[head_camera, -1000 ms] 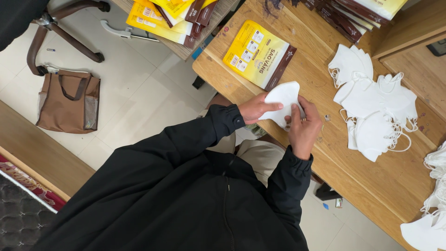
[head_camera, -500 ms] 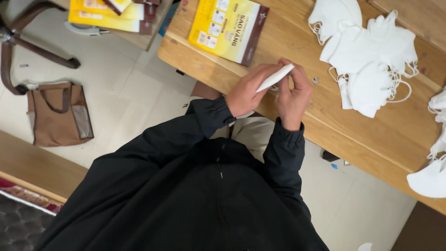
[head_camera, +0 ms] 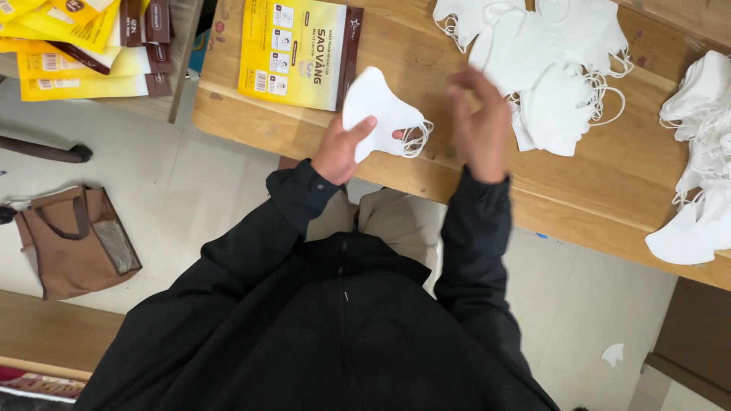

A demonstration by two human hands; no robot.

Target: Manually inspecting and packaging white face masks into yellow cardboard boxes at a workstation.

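From my remote seat I read the view from the left side. A brown bag stands on the pale floor, and above it a stack of yellow packets lies on a separate low surface. Next comes the wooden table, with one yellow packet with a brown edge lying flat near its left end.

Just beside that packet, to its right, my left hand holds a folded white mask. The thumb presses on the lower part of the mask and the other fingers are behind it, so the grip is closed on it (the elastic loops hang free on the right side). The mask is raised a little above the table edge.

My right hand is close to the mask but does not touch it. It is open, the fingers loosely spread, holding nothing. Right behind it lies a pile of white masks, and a second heap of masks rests at the far right of the table.
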